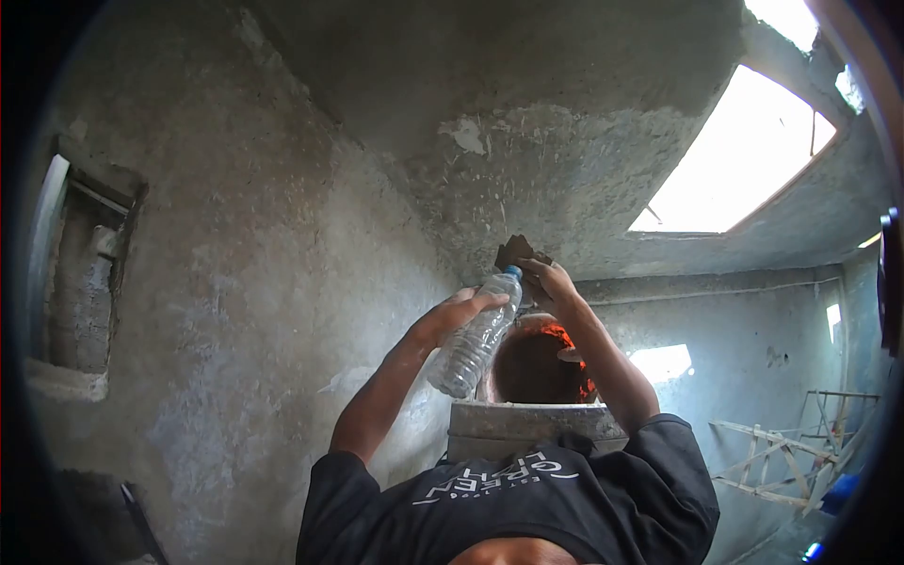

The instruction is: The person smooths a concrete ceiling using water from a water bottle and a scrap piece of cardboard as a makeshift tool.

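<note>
My left hand (482, 303) is wrapped round the middle of a clear plastic bottle (468, 353). The bottle is tilted, its ribbed base towards me and its blue cap (513, 271) at the far, upper end. Beside the cap, my right hand (549, 280) has its fingers curled round a dark brown, rough-edged piece (514, 250), whose kind I cannot tell. Below my hands is a round container (488, 384) with a dark brown inside and bright orange along its right edge. It sits behind a grey ledge (527, 417) close to my chest.
A rough plastered wall (264, 282) rises on the left, with a window recess (85, 273) in it. Overhead, the ceiling (556, 160) has a bright opening (734, 160). A pale wooden frame (782, 461) stands at the lower right, near a blue object (841, 494).
</note>
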Tool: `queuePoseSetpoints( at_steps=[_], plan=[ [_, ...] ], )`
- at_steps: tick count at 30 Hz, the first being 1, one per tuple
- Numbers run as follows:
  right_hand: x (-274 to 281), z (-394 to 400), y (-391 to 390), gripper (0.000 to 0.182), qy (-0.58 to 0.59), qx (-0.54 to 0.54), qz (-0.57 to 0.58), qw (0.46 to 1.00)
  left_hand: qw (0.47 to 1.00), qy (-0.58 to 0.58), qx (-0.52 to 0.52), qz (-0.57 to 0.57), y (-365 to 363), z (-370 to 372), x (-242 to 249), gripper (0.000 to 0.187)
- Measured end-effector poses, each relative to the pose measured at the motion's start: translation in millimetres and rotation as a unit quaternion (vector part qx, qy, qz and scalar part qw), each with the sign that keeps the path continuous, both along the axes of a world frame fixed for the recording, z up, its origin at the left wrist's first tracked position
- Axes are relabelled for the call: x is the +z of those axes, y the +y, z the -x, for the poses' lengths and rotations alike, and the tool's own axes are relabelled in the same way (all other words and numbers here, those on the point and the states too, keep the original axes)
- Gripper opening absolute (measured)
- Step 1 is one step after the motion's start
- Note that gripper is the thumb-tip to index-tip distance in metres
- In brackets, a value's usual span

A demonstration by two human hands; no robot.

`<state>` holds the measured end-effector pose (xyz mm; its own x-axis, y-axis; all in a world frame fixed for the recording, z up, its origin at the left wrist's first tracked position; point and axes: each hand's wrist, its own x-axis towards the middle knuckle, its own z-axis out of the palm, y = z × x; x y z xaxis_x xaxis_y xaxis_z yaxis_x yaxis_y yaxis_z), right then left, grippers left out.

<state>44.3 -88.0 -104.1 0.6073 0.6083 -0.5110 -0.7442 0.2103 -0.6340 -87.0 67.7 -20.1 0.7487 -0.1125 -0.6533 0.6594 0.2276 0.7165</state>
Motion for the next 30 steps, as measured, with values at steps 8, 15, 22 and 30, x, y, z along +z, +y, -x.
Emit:
queuePoseSetpoints(
  at_steps=[8,15,22,30],
  plan=[
    [-29,12,-16,0.026,0.011,0.005,-0.015,1.000,0.999,-0.004,0.013,-0.046,-18,3,1,0.047],
    [21,-32,-90,0.031,-0.325,-0.019,0.056,0.944,0.875,-0.316,0.056,-0.362,-14,20,9,0.050],
    [-229,-11,-375,0.031,0.015,-0.146,0.503,0.852,0.881,-0.309,0.182,-0.308,-1,66,16,0.042],
    [-185,104,-434,0.039,0.002,-0.152,0.396,0.906,0.802,-0.325,0.286,-0.412,-6,98,-17,0.055]
  ],
)
